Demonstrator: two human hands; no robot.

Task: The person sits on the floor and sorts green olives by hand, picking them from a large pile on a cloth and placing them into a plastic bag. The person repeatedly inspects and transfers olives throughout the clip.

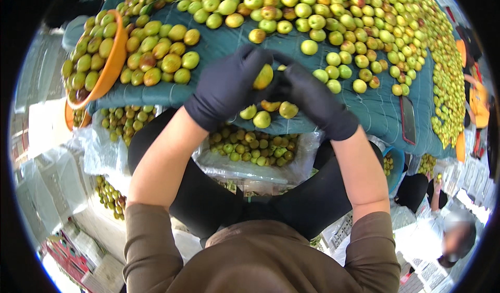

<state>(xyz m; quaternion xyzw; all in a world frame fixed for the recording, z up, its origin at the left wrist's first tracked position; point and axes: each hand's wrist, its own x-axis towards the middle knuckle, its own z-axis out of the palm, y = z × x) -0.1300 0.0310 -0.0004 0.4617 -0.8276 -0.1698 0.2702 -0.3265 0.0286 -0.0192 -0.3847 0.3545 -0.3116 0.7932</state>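
Observation:
Both my hands wear black gloves and meet over the near part of the quilted green cloth point(218, 39). In my left hand point(226, 82) is a yellow-green jujube point(264, 77) with a reddish tinge, showing beside the fingers. My right hand point(312, 94) is close against it, slightly blurred, with its fingers curled inward. A sliver of another jujube point(282, 67) shows by its fingertips; whether the right hand grips it is hidden. Just below the hands, several loose jujubes point(262, 119) lie on the cloth's near edge.
A large spread of jujubes point(304, 10) covers the far cloth. An orange basket point(117, 59) of jujubes tilts at left. A phone point(408, 119) lies at right. Between my knees stands a plastic-lined crate point(250, 172) of jujubes. Another person point(425, 234) sits at lower right.

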